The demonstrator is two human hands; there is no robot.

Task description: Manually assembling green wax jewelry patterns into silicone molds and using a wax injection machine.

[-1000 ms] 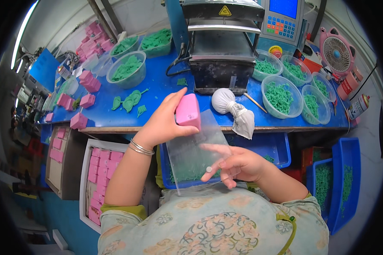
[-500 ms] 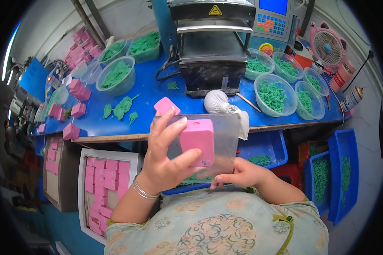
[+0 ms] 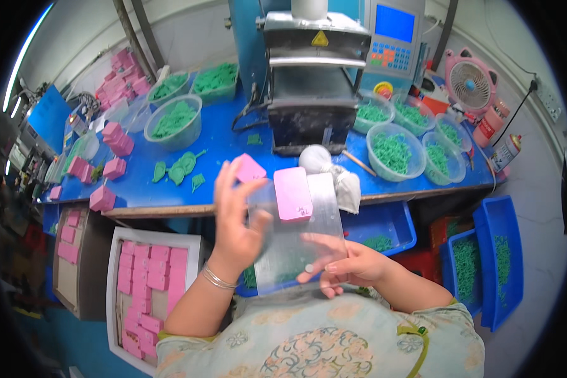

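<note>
a person in a pale floral top [image 3: 309, 334] sits or stands close to a workbench, seen from above. nearest, the right hand [image 3: 359, 261] grasps a clear, flat plate [image 3: 277, 255] by its lower right part, some fingers showing through it. a pink block [image 3: 293, 194] with rounded corners lies on the plate's far half, dark marks on its near end. the left hand [image 3: 239, 217], slightly blurred, is released, fingers spread and holding nothing, at the plate's left edge; whether it touches the plate cannot be told. lower left, a white-rimmed tray [image 3: 114, 277] holds rows of pink blocks; on the right stands a blue bin [image 3: 515, 283] with green scraps. beyond, on the blue benchtop [image 3: 220, 142], are another pink block [image 3: 251, 168], a knotted white cloth bundle [image 3: 315, 159] and a wooden stick [image 3: 359, 162]. farther back, clear bowls [image 3: 397, 174] of green pieces flank a black press [image 3: 312, 123], with a pink fan [image 3: 471, 82] at far right.
</note>
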